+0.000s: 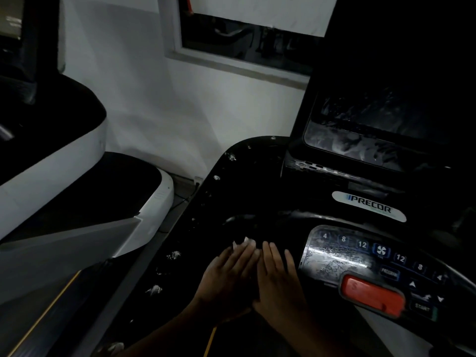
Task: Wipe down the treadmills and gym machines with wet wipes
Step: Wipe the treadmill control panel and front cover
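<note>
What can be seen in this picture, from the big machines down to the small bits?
treadmill: one, black, centre and right
screen: one, dark and smeared, upper right
badge: one, white, reads PRECOR, below the screen
keypad: one, silvery with blue keys, lower right
stop button: one, red, below the keypad
wipe: one, white, on the treadmill left of the keypad, mostly covered
flecks: several, white, along the treadmill's left edge
other machine: one, white and black, left
wall: one, white, behind
window: one, white frame, top centre
left hand: one, flat on the wipe
right hand: one, flat on the treadmill beside the left hand
</note>
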Available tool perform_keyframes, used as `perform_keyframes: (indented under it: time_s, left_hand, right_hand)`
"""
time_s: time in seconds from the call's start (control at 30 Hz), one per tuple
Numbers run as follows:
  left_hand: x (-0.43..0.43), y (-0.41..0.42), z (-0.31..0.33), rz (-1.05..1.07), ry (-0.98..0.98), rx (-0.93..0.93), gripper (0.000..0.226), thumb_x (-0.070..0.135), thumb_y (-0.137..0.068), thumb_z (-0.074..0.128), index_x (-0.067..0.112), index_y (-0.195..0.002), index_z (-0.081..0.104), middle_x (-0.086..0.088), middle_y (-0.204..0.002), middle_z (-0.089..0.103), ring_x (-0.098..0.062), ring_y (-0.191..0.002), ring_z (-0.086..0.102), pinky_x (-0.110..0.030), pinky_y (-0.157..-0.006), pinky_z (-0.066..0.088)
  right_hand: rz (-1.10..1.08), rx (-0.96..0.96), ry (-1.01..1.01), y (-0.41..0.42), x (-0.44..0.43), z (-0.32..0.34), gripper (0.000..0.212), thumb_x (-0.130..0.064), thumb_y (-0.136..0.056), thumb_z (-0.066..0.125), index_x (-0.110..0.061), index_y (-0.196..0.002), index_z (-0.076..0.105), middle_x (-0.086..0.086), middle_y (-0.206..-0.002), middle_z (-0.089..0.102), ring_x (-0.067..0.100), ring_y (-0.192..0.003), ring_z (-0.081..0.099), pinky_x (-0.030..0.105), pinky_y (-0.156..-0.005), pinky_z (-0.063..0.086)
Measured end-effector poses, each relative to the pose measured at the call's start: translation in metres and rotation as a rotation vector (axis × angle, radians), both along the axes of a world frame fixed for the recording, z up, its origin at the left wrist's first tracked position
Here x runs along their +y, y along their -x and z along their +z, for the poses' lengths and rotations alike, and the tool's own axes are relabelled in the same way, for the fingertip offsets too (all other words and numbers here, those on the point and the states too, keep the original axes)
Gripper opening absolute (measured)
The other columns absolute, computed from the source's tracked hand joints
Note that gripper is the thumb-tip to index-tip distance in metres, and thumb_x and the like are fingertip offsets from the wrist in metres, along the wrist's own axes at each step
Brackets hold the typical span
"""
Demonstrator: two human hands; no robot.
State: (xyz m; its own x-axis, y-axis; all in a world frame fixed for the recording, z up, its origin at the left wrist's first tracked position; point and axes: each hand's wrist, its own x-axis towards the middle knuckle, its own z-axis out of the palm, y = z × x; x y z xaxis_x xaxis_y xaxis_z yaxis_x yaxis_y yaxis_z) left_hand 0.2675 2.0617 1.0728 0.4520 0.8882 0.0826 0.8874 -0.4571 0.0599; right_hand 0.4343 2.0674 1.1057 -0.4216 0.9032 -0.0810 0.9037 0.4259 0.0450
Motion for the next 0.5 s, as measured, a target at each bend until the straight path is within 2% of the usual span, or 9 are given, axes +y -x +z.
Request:
perform_keyframes:
  time_s: [0.1, 0.23, 0.37, 0.43, 0.5]
  left_hand:
    - [-0.005, -0.004, -0.008, 0.066, 0.058, 0.002, 0.093, 0.068, -0.085, 0.044, 0.004, -0.152, 0.042, -0.016, -0.161, 0.037, -0.030, -0.149, 0.035, -0.047, -0.115, 0.036]
    - [-0.017, 0.020, -0.025, 0.193, 0.103, 0.014, 0.099, 0.059, -0.082, 0.048, -0.002, -0.157, 0.026, -0.022, -0.167, 0.016, -0.035, -0.154, 0.021, -0.050, -0.118, 0.027]
    - [-0.001, 0.009, -0.020, 0.217, 0.124, -0.017, 0.098, 0.066, -0.087, 0.045, -0.007, -0.151, 0.036, -0.027, -0.160, 0.031, -0.038, -0.147, 0.036, -0.047, -0.114, 0.029]
    - [-0.009, -0.001, -0.025, 0.183, 0.129, -0.043, 0.103, 0.068, -0.083, 0.050, -0.005, -0.153, 0.032, -0.024, -0.163, 0.024, -0.035, -0.151, 0.029, -0.046, -0.115, 0.027]
    - [-0.019, 0.003, -0.030, 0.194, 0.139, -0.035, 0.100, 0.062, -0.083, 0.051, -0.003, -0.156, 0.028, -0.023, -0.167, 0.012, -0.035, -0.154, 0.020, -0.046, -0.119, 0.022]
  right_hand:
    - [0.002, -0.001, -0.002, -0.005, 0.002, -0.006, 0.111, -0.053, -0.037, 0.091, 0.003, -0.129, 0.065, 0.023, -0.138, 0.059, 0.036, -0.129, 0.056, 0.055, -0.111, 0.025]
    - [0.010, 0.006, -0.006, -0.006, 0.002, -0.009, 0.106, -0.049, -0.049, 0.089, 0.004, -0.135, 0.059, 0.025, -0.144, 0.053, 0.038, -0.132, 0.054, 0.055, -0.110, 0.025]
    - [-0.019, 0.033, 0.041, -0.003, 0.002, -0.006, 0.110, -0.050, -0.046, 0.092, 0.005, -0.135, 0.059, 0.026, -0.144, 0.052, 0.039, -0.133, 0.054, 0.054, -0.114, 0.017]
    - [-0.022, 0.046, 0.048, -0.003, 0.003, -0.004, 0.111, -0.049, -0.044, 0.093, 0.005, -0.134, 0.060, 0.026, -0.144, 0.053, 0.038, -0.132, 0.054, 0.052, -0.115, 0.011]
    - [-0.016, 0.039, 0.044, -0.003, 0.004, -0.005, 0.108, -0.046, -0.044, 0.093, 0.004, -0.134, 0.060, 0.025, -0.144, 0.053, 0.037, -0.133, 0.054, 0.051, -0.115, 0.011]
